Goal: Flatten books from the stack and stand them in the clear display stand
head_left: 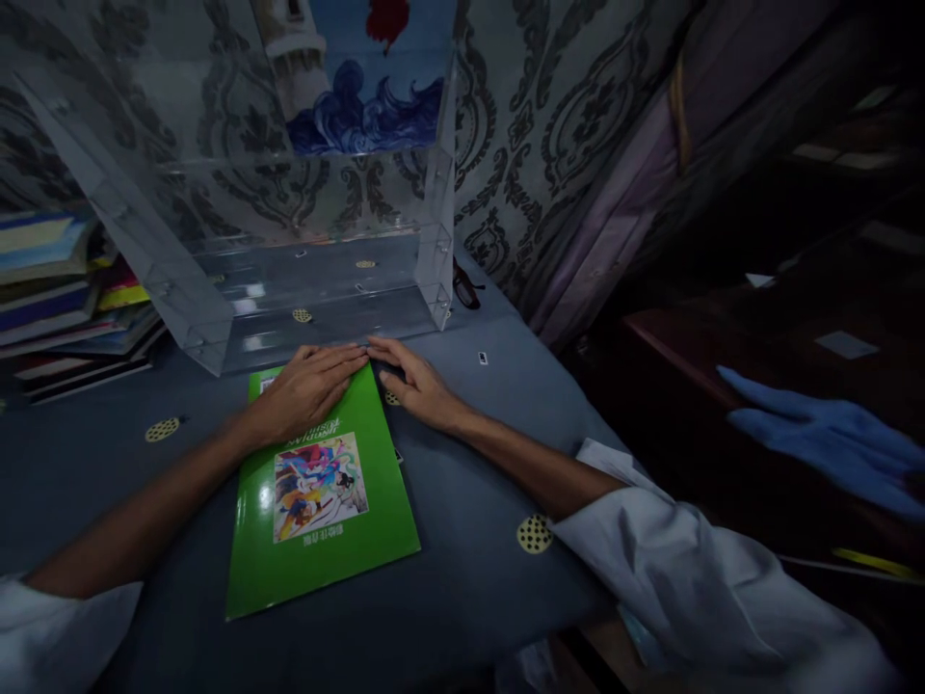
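A thin green book (260, 540) with a colourful picture on its cover lies on the grey-blue table cover. My left hand (307, 390) rests flat over the top part of the book, fingers stretched toward its upper right corner. Beside that corner is my right hand (419, 386), its fingers extended and its thumb apart, resting at the book's edge. The fingertips of both hands meet or nearly meet there. Just beyond stands a clear acrylic rack (206, 323) with a book or picture (368, 106) of a lighthouse and waves on its upper level.
A stack of books (65, 299) sits at the left. Dark glasses (466, 287) lie to the right of the rack. Off the table's right side are a blue glove-like shape (831, 434) and a mauve curtain (607, 231). Patterned wallpaper (520, 125) covers the back wall.
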Demonstrator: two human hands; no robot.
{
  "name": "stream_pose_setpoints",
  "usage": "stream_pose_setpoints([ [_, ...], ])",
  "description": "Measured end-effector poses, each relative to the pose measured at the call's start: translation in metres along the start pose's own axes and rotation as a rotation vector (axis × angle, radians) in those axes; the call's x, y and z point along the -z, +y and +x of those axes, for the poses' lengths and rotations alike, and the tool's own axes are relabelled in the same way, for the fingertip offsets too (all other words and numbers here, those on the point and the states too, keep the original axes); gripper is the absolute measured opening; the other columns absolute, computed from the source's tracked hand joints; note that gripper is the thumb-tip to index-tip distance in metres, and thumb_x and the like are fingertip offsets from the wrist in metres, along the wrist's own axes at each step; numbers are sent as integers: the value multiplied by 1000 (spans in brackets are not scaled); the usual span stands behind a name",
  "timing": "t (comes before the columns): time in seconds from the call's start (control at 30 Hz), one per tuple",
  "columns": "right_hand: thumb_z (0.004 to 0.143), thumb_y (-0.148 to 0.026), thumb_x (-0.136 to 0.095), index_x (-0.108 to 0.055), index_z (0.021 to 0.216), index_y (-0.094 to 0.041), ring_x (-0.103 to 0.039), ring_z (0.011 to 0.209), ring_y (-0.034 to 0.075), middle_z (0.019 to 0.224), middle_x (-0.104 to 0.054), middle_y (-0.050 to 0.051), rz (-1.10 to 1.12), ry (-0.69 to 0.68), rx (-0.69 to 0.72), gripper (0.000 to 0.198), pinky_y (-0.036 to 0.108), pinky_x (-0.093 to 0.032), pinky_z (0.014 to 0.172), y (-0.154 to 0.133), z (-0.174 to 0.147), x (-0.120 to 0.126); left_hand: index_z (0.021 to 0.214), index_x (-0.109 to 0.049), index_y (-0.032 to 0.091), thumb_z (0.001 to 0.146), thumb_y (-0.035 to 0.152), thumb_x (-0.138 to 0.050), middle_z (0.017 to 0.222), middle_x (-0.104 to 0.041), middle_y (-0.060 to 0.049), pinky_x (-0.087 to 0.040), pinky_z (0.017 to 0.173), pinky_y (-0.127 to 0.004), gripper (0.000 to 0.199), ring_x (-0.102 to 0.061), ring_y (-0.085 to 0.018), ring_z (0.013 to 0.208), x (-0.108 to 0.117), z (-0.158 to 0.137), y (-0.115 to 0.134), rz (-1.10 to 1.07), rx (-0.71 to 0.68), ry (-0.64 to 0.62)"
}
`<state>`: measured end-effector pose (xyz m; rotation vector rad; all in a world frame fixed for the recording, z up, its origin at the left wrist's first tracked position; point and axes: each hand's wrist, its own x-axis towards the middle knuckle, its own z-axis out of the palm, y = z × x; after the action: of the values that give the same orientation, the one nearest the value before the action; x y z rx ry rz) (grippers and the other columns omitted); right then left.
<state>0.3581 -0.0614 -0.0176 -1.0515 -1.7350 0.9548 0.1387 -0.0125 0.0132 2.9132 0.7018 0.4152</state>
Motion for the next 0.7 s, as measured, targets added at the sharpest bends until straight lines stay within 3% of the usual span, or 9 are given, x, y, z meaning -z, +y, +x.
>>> stream_pose_setpoints([
  [0.7, 87, -11, -45, -47, 141, -20, -50, 139, 20, 146, -57, 9, -47, -64, 47, 55, 45, -39, 119, 6, 4, 3, 142, -56, 22, 105, 34, -29, 144, -59, -11, -41, 106, -48, 47, -52, -27, 135, 5, -4, 21, 38, -38, -52],
])
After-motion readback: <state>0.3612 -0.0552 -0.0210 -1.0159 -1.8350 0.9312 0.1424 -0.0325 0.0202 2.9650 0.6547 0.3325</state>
